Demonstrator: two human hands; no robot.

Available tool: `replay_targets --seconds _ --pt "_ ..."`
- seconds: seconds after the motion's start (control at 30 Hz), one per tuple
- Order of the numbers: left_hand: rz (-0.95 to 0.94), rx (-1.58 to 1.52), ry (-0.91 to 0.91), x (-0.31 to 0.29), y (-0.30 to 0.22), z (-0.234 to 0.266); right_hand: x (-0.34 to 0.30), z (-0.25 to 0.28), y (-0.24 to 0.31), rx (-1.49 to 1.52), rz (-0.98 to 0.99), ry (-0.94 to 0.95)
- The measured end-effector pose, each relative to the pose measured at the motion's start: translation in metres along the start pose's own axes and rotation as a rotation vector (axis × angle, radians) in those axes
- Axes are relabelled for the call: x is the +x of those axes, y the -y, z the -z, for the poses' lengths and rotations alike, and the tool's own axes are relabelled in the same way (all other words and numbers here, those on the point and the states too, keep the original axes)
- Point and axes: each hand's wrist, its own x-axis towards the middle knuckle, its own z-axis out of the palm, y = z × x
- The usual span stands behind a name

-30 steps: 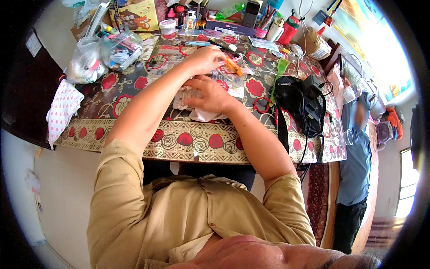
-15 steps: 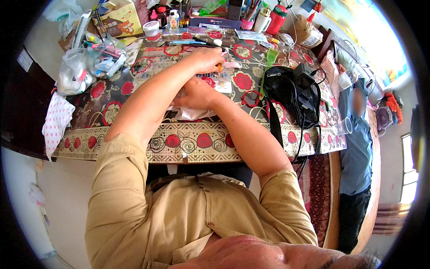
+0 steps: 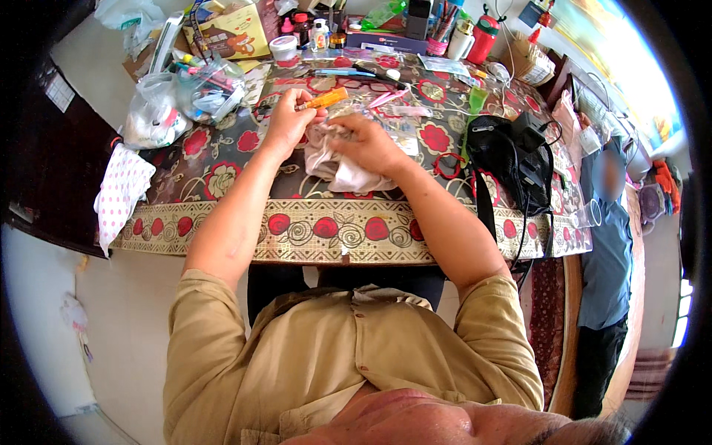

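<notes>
My left hand (image 3: 284,124) is closed on a small orange stick-shaped tool (image 3: 326,99), its wide orange end pointing right and its narrower end at my fingers. The tool's exact kind is unclear. Just to the right, my right hand (image 3: 377,148) grips a crumpled whitish-pink cloth (image 3: 334,165) bunched on the table, its fingers curled over the top. Beyond the hands lie a pair of glasses (image 3: 363,85), a pink slim item (image 3: 389,97) and a blue pen-like item (image 3: 340,72).
The flowered tablecloth (image 3: 222,182) covers the table. A black mesh bag (image 3: 493,144) with straps sits at right, plastic bags (image 3: 152,119) at left. Bottles, boxes and a red flask (image 3: 483,38) line the back. A clear cup (image 3: 588,215) is near the right edge. Another person (image 3: 604,245) is at far right.
My left hand has come back left from across my right arm, bringing the orange tool. My arms have uncrossed, and the cloth under my right hand now shows more fully.
</notes>
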Motion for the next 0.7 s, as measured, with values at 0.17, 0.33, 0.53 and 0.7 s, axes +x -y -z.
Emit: replay_targets --seconds 0.17,0.33,0.53,0.7 --pt "-0.051 -0.013 -0.006 -0.01 -0.011 -0.008 0.01 0.013 -0.014 0.252 -0.239 -0.409" --pt "-0.211 0.277 0.086 -0.015 -0.006 -0.018 0.015 0.024 -0.015 0.745 -0.222 -0.467" --pt "-0.129 0.351 0.195 -0.019 -0.006 -0.021 0.011 0.012 -0.01 0.745 -0.236 -0.276" --pt "-0.247 0.493 0.192 -0.021 -0.007 -0.019 0.009 0.004 -0.001 0.554 -0.249 -0.213"
